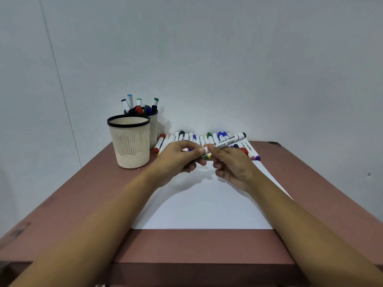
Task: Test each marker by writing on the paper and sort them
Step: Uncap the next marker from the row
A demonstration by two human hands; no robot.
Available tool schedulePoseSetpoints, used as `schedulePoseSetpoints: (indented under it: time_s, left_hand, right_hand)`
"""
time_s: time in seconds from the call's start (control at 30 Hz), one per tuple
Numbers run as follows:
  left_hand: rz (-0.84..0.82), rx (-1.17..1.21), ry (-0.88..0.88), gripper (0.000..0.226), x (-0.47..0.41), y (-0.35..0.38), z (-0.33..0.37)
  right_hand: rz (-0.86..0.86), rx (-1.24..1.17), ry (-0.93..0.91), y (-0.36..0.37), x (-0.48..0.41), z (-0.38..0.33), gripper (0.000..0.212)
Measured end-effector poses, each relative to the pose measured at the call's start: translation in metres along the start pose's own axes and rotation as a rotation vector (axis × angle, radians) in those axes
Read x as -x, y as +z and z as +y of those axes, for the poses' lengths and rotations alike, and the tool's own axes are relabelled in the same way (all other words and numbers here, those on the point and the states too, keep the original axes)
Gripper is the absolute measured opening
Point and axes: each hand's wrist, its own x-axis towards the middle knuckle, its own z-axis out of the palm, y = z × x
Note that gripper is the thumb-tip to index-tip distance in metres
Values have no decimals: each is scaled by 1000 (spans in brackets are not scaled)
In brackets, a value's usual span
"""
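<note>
Hands, seen from the head camera, meet at frame centre: the left hand (182,156) pinches the near end of a smooth white cylindrical marker (228,141), and the right hand (232,162) grips its barrel above matte white paper (207,208). A jerky pull might scatter the row of markers (178,138), which are round, across the brown table (310,183). At centre left stand a ribbed cream front cup (131,146) and a rear cup (153,129) holding markers.

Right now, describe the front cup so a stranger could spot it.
Look at the brown table, far left corner. Two cream cups with black rims stand there; it is the nearer cup. Unlike the cup behind, which holds markers, nothing sticks out of it.
</note>
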Motion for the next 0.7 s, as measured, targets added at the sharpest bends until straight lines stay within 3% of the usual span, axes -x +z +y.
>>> schedulePoseSetpoints:
  time_s: [0.13,0.23,0.3,0.4,0.53,0.7]
  left_hand:
    - [246,9,86,7,-2,-11,2]
    - [393,21,175,11,-1,-19,7]
    - [437,-6,212,11,1,-19,10]
    - [432,-54,225,4,-1,-23,14]
    - [516,-285,281,9,-17,-42,40]
    - [628,-481,348,32,-43,-73,88]
  right_hand:
    - [316,260,-90,-8,-3,0,22]
    - [437,750,-234,-16,-9,13,21]
    - [388,1069,-209,-18,-12,24,27]
    - [242,1336,-118,-16,-13,29,34]
    - [217,1396,-115,-16,-10,29,35]
    - [210,1438,-126,-14,-8,26,35]
